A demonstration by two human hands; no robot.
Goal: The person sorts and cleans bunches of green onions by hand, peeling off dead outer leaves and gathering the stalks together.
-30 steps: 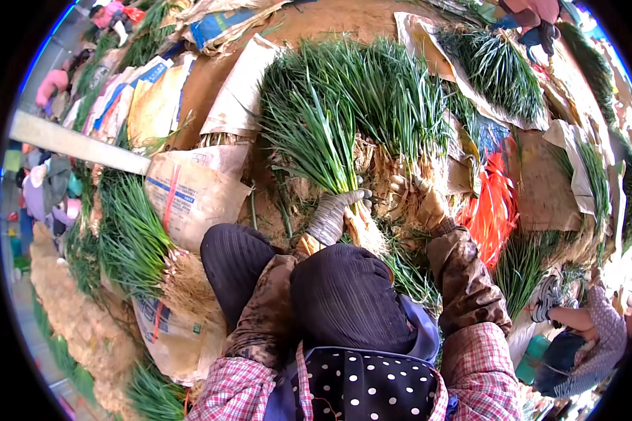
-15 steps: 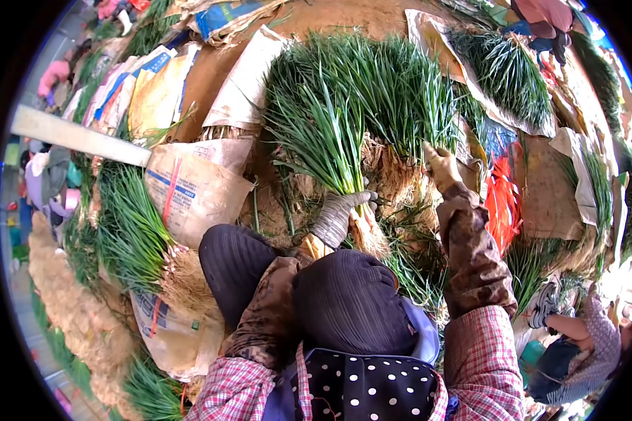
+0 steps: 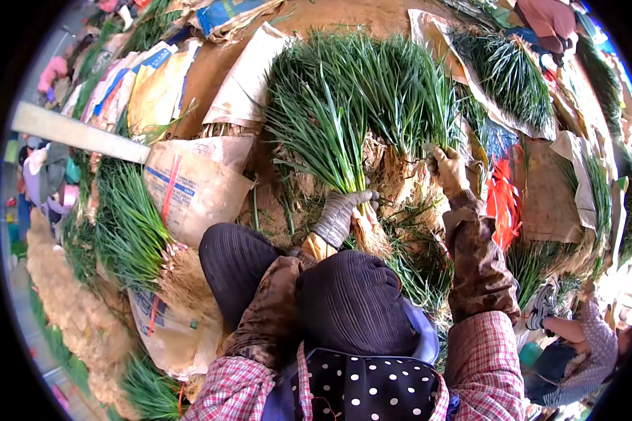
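Note:
My left hand (image 3: 337, 216), in a grey glove, is closed around the lower stems of a bunch of long green stalks (image 3: 336, 151), like scallions or green garlic. Its pale roots (image 3: 369, 235) hang below the fist, and its leaves point away from me. My right hand (image 3: 448, 170), in a dirty pale glove, has its fingers curled at the right edge of a big pile of the same stalks (image 3: 407, 91), beside their stem bases. What those fingers pinch is too small to make out.
At left, a tied bunch with roots (image 3: 137, 231) lies on a printed sack (image 3: 196, 186). Red plastic strips (image 3: 502, 203) lie right of my right arm. A pale bar (image 3: 81, 133) juts in from the left. Another person (image 3: 576, 351) sits at lower right.
My right hand has drawn slightly down and right, turning so that its fingers curl in more. My left hand keeps its hold on the bunch, nearly still.

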